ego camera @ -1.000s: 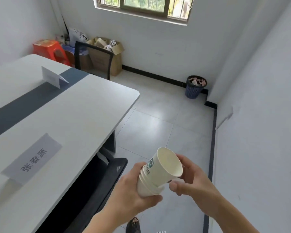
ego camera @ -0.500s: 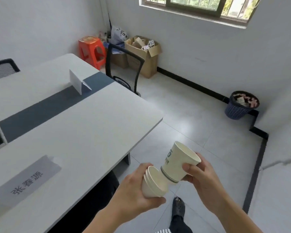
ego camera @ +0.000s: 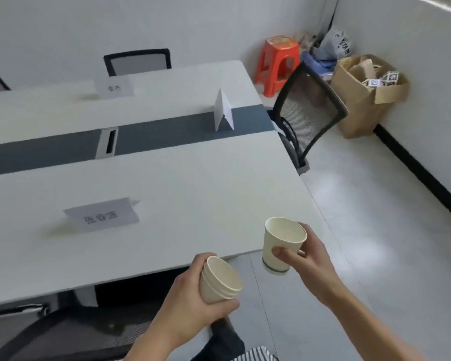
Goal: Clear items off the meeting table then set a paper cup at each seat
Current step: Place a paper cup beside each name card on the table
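Observation:
My left hand (ego camera: pixel 193 306) grips a short stack of cream paper cups (ego camera: pixel 220 280), tilted with the mouths toward the right, just below the table's near edge. A single paper cup (ego camera: pixel 281 242) stands upright in my right hand (ego camera: pixel 306 259), apart from the stack, over the table's near right corner. The white meeting table (ego camera: pixel 193 183) has a dark grey centre strip. Three name cards show on it: one in front of me (ego camera: pixel 102 214), one folded on the strip (ego camera: pixel 223 110), one at the far side (ego camera: pixel 113 87).
Black mesh chairs stand at the table's right end (ego camera: pixel 307 113), at the far side (ego camera: pixel 138 61) and under the near edge (ego camera: pixel 71 334). An orange stool (ego camera: pixel 277 63), a bag and an open cardboard box (ego camera: pixel 367 95) fill the far corner. Tiled floor lies to the right.
My right hand has pulled one cup out of the stack and lifted it upright toward the table corner. My view has swung left, from the floor and bin to the table.

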{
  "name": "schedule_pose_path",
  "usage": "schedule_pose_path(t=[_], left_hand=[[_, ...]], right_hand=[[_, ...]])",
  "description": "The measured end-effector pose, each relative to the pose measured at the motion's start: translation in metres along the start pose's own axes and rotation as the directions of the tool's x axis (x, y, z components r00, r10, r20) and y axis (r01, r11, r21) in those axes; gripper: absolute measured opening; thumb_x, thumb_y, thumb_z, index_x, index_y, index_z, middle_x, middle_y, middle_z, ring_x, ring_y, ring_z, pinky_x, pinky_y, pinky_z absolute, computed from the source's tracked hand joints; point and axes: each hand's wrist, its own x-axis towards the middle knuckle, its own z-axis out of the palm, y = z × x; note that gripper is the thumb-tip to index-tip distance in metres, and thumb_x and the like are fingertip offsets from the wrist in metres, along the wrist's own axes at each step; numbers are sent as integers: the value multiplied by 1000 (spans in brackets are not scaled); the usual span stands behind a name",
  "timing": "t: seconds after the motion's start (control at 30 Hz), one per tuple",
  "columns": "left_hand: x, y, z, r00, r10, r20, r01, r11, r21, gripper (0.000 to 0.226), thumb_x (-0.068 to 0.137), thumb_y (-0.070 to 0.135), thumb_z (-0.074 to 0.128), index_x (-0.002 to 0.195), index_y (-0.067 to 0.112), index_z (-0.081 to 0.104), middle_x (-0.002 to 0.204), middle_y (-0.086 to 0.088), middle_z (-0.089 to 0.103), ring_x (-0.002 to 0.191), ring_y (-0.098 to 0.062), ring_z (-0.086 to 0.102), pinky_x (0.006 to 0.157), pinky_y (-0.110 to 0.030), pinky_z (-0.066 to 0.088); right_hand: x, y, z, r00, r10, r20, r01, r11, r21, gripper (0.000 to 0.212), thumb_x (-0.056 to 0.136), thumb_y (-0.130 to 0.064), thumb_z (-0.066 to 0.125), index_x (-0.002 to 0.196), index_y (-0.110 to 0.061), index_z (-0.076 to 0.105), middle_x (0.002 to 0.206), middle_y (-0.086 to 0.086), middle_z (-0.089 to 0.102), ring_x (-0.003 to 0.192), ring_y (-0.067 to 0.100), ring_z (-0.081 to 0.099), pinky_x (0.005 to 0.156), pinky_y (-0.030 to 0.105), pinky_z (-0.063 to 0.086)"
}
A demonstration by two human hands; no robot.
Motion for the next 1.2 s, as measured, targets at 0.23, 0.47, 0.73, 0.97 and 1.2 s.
schedule_pose_path(t=[0.23, 0.47, 0.73, 0.97, 1.2], left_hand=[[25, -18, -36, 972, -101, -211, 68, 985, -156, 66, 55, 39, 89, 108, 41, 51, 92, 9, 63, 73, -6, 59, 51, -22, 52], [63, -26, -86, 939, -121, -323, 75, 985, -153, 70, 56, 50, 86, 112, 41, 46, 98, 12, 64, 90, -5, 61, 76, -16, 52], [57, -50, -108, 806, -321, -497, 162, 928, -336, 70, 55, 44, 89, 111, 42, 47, 98, 12, 64, 89, -1, 61, 74, -12, 51], [61, -56, -113, 636, -540, -551, 297, 831, -471, 72, 59, 38, 89, 115, 42, 45, 101, 13, 61, 90, 2, 58, 74, -9, 50], [79, -65, -113, 550, -643, -533, 351, 757, -552, 72, 53, 47, 85, 113, 43, 46, 100, 20, 60, 87, -5, 62, 73, -26, 58]], right_hand=[[97, -3, 55, 970, 2, 245, 49, 978, -203, 48, 63, -31, 75, 107, -33, 56, 102, -3, 68, 95, 16, 63, 67, 19, 53], [192, -16, 126, 936, -12, 351, 151, 916, -372, 52, 66, -40, 77, 112, -36, 53, 103, -12, 66, 98, 6, 61, 76, 28, 52], [289, -22, 247, 871, -15, 490, 311, 790, -528, 57, 71, -49, 77, 119, -34, 49, 104, -13, 62, 94, 13, 58, 79, 34, 48], [364, 5, 360, 848, 33, 528, 337, 736, -587, 67, 71, -43, 76, 126, -23, 42, 110, -4, 61, 96, 20, 57, 74, 31, 41], [395, 38, 404, 854, -41, 519, 397, 696, -599, 71, 70, -41, 76, 128, -21, 39, 119, 1, 61, 110, 27, 57, 74, 31, 39]])
